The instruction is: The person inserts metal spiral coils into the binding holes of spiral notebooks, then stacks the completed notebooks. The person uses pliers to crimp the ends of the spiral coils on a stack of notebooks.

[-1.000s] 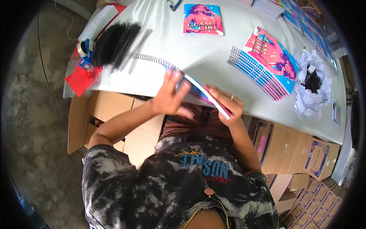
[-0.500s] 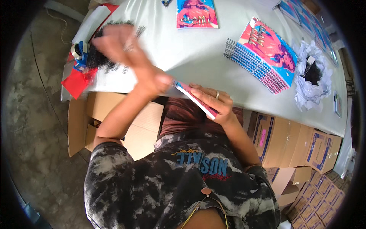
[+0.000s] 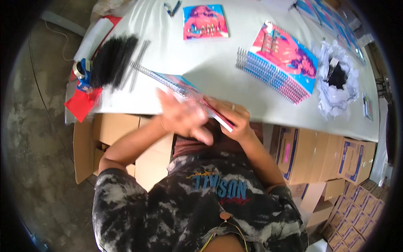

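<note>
My right hand (image 3: 234, 115) grips a thin notebook (image 3: 180, 80) by its lower end, tilted edge-up above the near side of the table. Along the notebook's spine runs a wire coil (image 3: 163, 84), its loose end sticking out past the far left corner. Beside that coil is my left hand (image 3: 184, 117), blurred, fingers spread and palm toward the spine; whether it touches the coil I cannot tell. Left of the coil's free end lies a pile of black coils (image 3: 113, 63).
A stack of coil-bound notebooks (image 3: 285, 59) sits at the right, near crumpled white paper (image 3: 323, 98) with black pieces inside. Another pink-and-blue notebook (image 3: 205, 23) and cutting pliers (image 3: 172, 8) lie farther back. A blue tape dispenser (image 3: 84, 75) stands left; cardboard boxes (image 3: 310, 151) are below the table.
My left hand has come down from over the black coils to the notebook's spine. A long coil now shows along the spine. The view has shifted slightly.
</note>
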Motion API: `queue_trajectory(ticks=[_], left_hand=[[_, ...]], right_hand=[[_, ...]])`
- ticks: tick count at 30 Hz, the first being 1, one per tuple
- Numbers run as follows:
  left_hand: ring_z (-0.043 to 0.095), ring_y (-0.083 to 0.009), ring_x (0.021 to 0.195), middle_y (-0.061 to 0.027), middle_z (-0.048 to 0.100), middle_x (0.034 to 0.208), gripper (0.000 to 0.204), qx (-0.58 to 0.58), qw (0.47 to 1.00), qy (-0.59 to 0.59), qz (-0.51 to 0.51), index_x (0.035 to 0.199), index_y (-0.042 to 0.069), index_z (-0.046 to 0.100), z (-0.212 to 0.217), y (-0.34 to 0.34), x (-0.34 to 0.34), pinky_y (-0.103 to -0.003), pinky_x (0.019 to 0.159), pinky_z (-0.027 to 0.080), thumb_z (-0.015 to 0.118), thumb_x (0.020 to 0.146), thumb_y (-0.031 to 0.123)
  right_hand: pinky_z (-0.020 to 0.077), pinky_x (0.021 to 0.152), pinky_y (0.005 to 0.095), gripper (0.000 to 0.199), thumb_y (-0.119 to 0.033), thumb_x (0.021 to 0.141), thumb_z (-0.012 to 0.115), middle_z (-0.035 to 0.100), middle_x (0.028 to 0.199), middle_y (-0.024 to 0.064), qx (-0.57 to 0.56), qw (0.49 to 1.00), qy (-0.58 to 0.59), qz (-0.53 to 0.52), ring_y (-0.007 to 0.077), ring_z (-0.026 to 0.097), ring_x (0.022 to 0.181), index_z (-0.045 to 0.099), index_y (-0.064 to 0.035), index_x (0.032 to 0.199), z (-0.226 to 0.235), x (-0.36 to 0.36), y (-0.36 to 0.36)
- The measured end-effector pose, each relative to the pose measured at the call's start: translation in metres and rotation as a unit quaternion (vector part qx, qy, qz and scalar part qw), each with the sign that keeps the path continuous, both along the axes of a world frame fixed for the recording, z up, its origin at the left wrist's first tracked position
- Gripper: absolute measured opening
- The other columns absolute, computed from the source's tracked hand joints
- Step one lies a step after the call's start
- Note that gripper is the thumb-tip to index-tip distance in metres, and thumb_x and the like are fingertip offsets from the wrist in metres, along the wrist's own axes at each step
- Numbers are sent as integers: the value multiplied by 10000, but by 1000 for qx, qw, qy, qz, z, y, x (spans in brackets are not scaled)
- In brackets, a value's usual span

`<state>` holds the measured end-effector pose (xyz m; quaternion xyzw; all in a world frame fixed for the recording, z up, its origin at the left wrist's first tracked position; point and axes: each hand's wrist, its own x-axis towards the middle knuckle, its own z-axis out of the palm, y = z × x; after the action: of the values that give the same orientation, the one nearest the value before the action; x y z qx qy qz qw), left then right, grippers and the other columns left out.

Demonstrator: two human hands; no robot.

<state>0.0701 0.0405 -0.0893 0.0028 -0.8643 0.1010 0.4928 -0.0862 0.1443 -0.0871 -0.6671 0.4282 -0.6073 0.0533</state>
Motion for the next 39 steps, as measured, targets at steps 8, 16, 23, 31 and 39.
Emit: queue_trajectory(ticks=[8,16,23,31,39], left_hand=[[332,-460,1169,-174,457,1245,956,71,984,-135,-94,1350,46,351,-17,27,2,-638,961,214,465,714,749],[416,-411,1078,-248,419,1187,894,122,982,-110,-91,1273,57,430,-29,27,-14,-608,852,318,472,705,746],[201,-496,1279,-301,201,1392,989,219,971,-96,-4,1360,-2,307,1,16,-29,-664,974,161,455,728,744],[282,-454,1256,-354,210,1365,629,436,885,-128,-99,1358,-113,180,72,55,-9,-457,1009,290,457,922,246],[579,-80,784,-54,661,859,139,796,599,23,-77,951,-18,654,87,11,-13,-211,729,474,619,859,79]], right_hand=[[523,779,352,380,14,712,642,645,1046,148,38,996,-76,0,291,647,918,613,5,1091,-9,-2,-6],[516,722,335,420,-46,710,667,651,1006,149,67,990,-121,28,294,654,855,598,-34,1123,-17,1,-10],[524,702,332,421,-66,733,651,652,1019,132,64,996,-57,-6,288,658,843,591,-60,1150,-8,7,-10],[-5,1073,559,853,-352,761,646,142,1472,229,-61,992,-38,106,472,-17,1354,202,-22,1409,37,18,-15],[474,626,329,252,-217,839,604,618,700,74,386,918,-88,31,160,602,636,620,8,954,81,-24,-11]])
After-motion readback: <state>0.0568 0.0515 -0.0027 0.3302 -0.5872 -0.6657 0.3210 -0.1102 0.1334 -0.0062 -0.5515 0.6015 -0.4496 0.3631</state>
